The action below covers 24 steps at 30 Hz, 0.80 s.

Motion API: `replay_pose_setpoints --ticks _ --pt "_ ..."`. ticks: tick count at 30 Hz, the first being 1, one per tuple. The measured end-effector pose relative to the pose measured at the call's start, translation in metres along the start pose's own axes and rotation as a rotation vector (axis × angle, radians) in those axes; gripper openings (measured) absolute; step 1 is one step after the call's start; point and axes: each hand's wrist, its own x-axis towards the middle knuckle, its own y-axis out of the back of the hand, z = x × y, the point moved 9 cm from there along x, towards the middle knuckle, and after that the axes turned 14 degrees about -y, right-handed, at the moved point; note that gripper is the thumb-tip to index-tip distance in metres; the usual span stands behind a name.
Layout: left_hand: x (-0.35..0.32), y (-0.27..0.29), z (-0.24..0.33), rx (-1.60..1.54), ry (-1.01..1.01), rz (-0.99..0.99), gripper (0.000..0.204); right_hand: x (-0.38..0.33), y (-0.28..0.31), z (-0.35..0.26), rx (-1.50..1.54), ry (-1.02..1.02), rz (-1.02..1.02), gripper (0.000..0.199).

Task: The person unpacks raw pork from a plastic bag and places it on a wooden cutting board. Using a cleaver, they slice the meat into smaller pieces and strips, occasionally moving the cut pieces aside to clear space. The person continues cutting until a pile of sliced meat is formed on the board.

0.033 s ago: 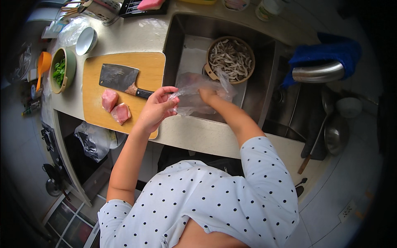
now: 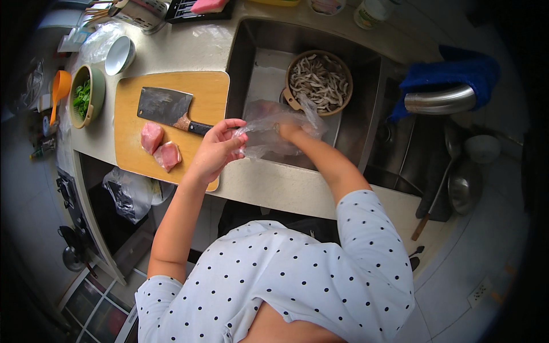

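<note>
Plastic bag lies over the sink's near edge; I see my left grip pinched on its rim, but my right grip, behind its film, I cannot judge.

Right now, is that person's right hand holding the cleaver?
No, the cleaver lies on the cutting board, while the right hand is at the clear plastic bag.

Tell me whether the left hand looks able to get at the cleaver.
Probably yes: the cleaver lies largely uncovered on the cutting board, its handle close to the left hand, though that hand is holding the plastic bag.
</note>
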Motion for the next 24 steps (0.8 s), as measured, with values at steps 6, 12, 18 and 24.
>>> replay_pose_setpoints --ticks 6,12,18,24 --pt "0.001 -0.001 -0.005 -0.019 -0.008 0.005 0.030 -0.044 0.031 0.004 1.544 -0.481 -0.720 0.020" --pt "0.004 -0.017 0.006 0.180 -0.112 0.009 0.032 -0.113 0.103 -0.042 1.941 -0.379 -0.854 0.026" --pt "-0.017 -0.022 0.037 0.942 -0.471 0.022 0.039 -0.136 0.131 -0.056 1.877 -0.315 -0.846 0.029" --pt "-0.076 0.005 0.054 1.115 -0.786 0.119 0.040 -0.125 0.141 -0.002 1.382 -0.519 -0.280 0.027"
